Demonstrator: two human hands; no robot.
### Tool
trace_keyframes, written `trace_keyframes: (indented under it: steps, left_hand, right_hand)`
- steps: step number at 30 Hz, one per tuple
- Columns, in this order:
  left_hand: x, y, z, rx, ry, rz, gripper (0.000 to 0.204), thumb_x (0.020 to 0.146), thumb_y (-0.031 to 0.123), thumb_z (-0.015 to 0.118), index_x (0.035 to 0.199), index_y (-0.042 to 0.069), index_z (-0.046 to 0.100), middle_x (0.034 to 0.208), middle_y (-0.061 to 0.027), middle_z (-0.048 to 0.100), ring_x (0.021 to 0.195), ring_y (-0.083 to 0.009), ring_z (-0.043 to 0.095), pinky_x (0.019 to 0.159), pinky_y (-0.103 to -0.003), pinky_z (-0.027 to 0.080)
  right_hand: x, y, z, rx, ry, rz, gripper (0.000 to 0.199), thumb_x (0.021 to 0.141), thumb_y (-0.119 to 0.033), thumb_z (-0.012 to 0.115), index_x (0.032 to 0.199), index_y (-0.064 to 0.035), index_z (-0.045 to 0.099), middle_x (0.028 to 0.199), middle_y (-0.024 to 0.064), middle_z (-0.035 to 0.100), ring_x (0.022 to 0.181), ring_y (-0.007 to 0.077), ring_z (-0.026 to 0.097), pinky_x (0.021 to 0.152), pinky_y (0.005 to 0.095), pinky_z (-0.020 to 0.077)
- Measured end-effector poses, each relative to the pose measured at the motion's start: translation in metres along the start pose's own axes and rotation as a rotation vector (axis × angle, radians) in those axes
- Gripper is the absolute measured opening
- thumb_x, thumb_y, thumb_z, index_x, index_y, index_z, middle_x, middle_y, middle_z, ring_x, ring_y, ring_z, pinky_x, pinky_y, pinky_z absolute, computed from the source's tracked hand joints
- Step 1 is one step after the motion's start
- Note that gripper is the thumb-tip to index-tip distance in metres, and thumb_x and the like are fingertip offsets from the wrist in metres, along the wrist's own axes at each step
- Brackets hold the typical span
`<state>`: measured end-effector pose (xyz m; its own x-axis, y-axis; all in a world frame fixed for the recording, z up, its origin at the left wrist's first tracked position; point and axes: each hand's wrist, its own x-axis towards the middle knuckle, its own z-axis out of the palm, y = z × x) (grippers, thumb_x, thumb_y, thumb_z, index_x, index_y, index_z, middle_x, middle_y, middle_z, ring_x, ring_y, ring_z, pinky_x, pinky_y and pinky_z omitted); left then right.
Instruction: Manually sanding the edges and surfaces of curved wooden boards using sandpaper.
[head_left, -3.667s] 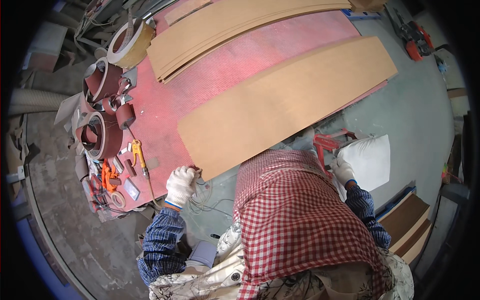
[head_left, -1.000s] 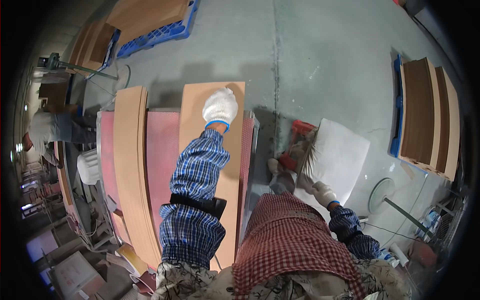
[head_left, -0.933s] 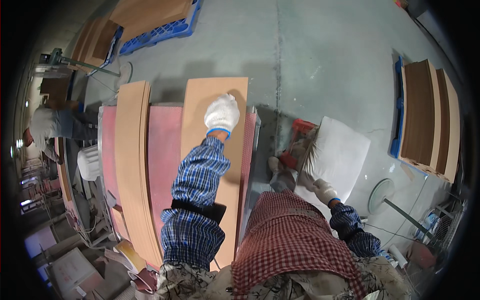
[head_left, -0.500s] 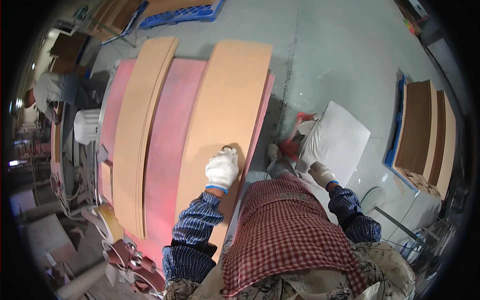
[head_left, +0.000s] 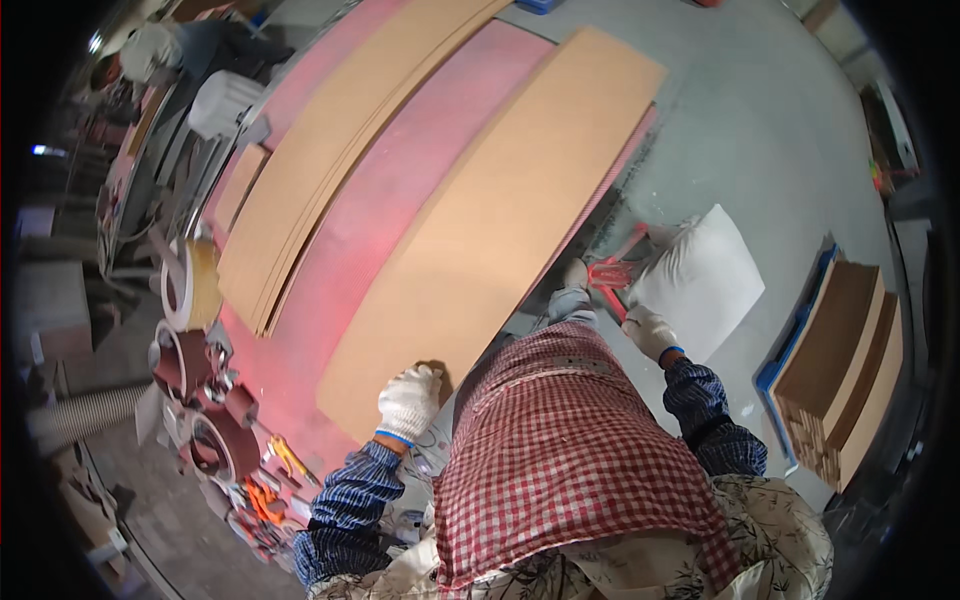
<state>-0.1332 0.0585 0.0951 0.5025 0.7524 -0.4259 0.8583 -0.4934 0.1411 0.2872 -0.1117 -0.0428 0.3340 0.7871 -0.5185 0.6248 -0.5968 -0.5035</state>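
Note:
A long tan board (head_left: pixel 490 190) lies on the pink, ridged tabletop (head_left: pixel 400 130). On the board's near end rests my left hand (head_left: pixel 408 402), in a white knitted glove with a blue cuff. Its fingers are curled; a dark patch shows at the fingertips, and whatever they hold is hidden. Gloved the same way, my right hand (head_left: pixel 650 332) hangs beside my apron, at the edge of a white-covered stool (head_left: pixel 705 280) with red legs. Those fingers are bent inward, and I cannot make out what is in them.
Further left on the table lies a stack of tan boards (head_left: pixel 340 140). Sanding belt rolls (head_left: pixel 222 447), a tape roll (head_left: pixel 190 285) and orange tools (head_left: pixel 265 503) crowd the near left edge. Stacked boards (head_left: pixel 835 350) stand on the right. A person (head_left: pixel 150 55) works at far left.
My left hand has moved along the board to its near end. The view has turned, so the table now slants up to the right. My right hand remains beside the white-covered stool.

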Motion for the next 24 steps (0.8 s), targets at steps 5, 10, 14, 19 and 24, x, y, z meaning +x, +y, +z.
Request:
trace_keyframes:
  steps: [5,10,14,19,24]
  left_hand:
    - [-0.1,-0.056,0.029,0.015,-0.089,-0.179,0.026,0.089,0.031,0.057,0.088,0.006,0.063,0.084,-0.0182,0.067,0.076,-0.0356,0.066,0.067,-0.047,0.053]
    - [-0.185,-0.11,0.065,0.181,-0.031,-0.213,0.022,0.085,0.029,0.057,0.083,0.007,0.063,0.079,-0.0137,0.067,0.069,-0.0309,0.067,0.059,-0.042,0.053]
    - [-0.243,-0.171,0.132,0.351,-0.262,-0.256,0.023,0.084,0.026,0.056,0.087,0.007,0.068,0.078,-0.0141,0.068,0.072,-0.0288,0.068,0.058,-0.041,0.053]
    - [-0.273,-0.174,0.131,-0.055,-0.214,-0.756,0.029,0.09,0.031,0.05,0.09,0.007,0.068,0.088,-0.0158,0.068,0.085,-0.0368,0.065,0.076,-0.046,0.052]
    - [-0.215,-0.144,0.08,-0.381,0.281,-0.632,0.032,0.086,0.037,0.061,0.093,0.007,0.069,0.113,-0.0152,0.065,0.105,-0.0335,0.061,0.09,-0.039,0.049]
  right_hand:
    - [0.001,-0.05,0.01,0.004,0.015,-0.125,0.026,0.086,-0.03,0.062,0.1,-0.0088,0.064,0.097,0.0204,0.066,0.094,0.0393,0.063,0.079,0.0472,0.0492]
    - [-0.015,-0.121,0.024,0.054,-0.018,-0.193,0.029,0.087,-0.032,0.061,0.105,-0.0082,0.063,0.1,0.0198,0.067,0.098,0.0377,0.063,0.083,0.0446,0.0485]
    - [-0.018,-0.146,0.04,0.292,-0.141,-0.214,0.03,0.09,-0.03,0.06,0.107,-0.006,0.062,0.096,0.0158,0.068,0.093,0.0301,0.065,0.083,0.037,0.0491]
    - [-0.02,-0.155,0.058,0.405,-0.163,-0.289,0.024,0.094,-0.022,0.056,0.104,-0.001,0.06,0.09,0.0103,0.065,0.081,0.0166,0.063,0.074,0.0306,0.0503]
    - [-0.016,-0.166,0.06,0.776,-0.391,-0.066,0.022,0.097,-0.021,0.053,0.104,-0.0012,0.056,0.086,0.0077,0.062,0.069,0.0129,0.059,0.061,0.025,0.0491]
